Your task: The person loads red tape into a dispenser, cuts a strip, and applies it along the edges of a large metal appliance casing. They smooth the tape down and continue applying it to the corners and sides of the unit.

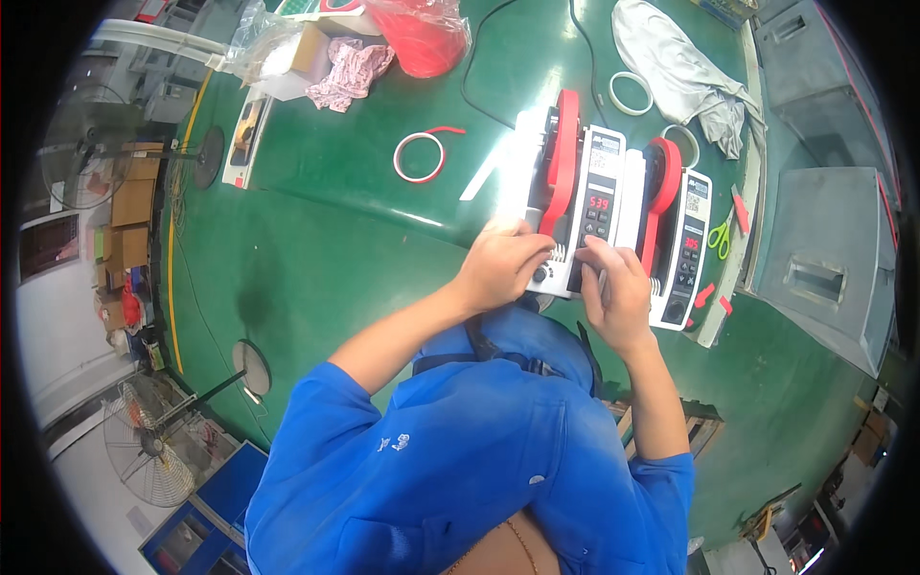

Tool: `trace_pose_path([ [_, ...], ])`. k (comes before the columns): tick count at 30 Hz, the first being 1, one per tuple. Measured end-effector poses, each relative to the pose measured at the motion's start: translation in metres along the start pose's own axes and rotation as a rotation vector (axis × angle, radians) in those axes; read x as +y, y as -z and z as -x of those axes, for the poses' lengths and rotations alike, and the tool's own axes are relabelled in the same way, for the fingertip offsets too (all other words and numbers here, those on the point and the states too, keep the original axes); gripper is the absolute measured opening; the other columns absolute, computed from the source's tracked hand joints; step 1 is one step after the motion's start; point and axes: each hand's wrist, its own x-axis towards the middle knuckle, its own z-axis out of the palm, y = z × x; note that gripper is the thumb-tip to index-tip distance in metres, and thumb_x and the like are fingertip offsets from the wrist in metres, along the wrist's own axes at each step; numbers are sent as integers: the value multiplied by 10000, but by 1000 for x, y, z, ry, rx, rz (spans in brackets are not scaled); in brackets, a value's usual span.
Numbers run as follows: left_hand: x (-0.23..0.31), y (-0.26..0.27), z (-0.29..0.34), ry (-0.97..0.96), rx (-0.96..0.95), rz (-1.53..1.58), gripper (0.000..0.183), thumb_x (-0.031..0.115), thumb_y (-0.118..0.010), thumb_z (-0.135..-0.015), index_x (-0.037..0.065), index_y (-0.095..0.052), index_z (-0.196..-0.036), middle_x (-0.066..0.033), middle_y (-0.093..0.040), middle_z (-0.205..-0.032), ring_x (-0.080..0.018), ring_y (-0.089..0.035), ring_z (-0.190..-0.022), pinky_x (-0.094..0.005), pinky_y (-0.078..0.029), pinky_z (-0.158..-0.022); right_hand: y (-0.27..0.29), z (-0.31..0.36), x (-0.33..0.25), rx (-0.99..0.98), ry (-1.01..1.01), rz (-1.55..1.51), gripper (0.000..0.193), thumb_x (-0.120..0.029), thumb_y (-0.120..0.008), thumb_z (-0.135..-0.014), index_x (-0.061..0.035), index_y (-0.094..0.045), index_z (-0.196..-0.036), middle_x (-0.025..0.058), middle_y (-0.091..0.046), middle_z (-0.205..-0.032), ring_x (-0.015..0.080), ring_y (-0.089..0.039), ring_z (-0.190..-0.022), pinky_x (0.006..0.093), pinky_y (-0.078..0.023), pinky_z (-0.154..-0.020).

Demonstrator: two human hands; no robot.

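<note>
So the tape dispenser (pixel 600 171) sits on the green desk (pixel 345 177): white panel, black parts, red-lit display (pixel 599 203), fat red tape roll (pixel 565 163). Long axis runs away from the person, far end leaning slightly right (a second dispenser (pixel 694 206) stands just beside it). Left hand (pixel 498 264) has fingertips bunched, right hand (pixel 621 292) curled, both at its near end; can't tell if either grip's holding anything.

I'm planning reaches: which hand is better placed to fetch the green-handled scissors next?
Probably the right hand: it is nearer the green-handled scissors, though the right tape dispenser stands between. The left hand is farther off, at the left tape dispenser.
</note>
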Motion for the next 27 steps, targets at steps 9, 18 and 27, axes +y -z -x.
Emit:
trace_pose_path([
  [9,6,-3,-1,31,-36,-63,128,68,-634,-724,46,-640,-850,-80,-539,-724,-238,-504,-723,-338,-376,-671,14,10,1,23,-113,31,384,68,-575,-729,8,-521,-1104,112,-628,-833,242,-574,-754,322,-465,-663],
  [18,16,10,8,90,81,-321,133,86,-625,-752,62,-640,-882,-48,-616,-802,-229,-518,-785,-345,-392,-718,17,13,3,-53,33,117,417,43,-591,-723,24,-504,-1130,112,-632,-887,250,-560,-802,327,-458,-673],
  [27,56,-26,86,604,619,388,152,99,-604,-836,11,-619,-959,-41,-620,-848,-94,-553,-763,-222,-440,-665,11,16,5,-198,248,334,485,-51,-623,-736,7,-455,-1187,149,-595,-905,318,-543,-870,403,-423,-744],
])
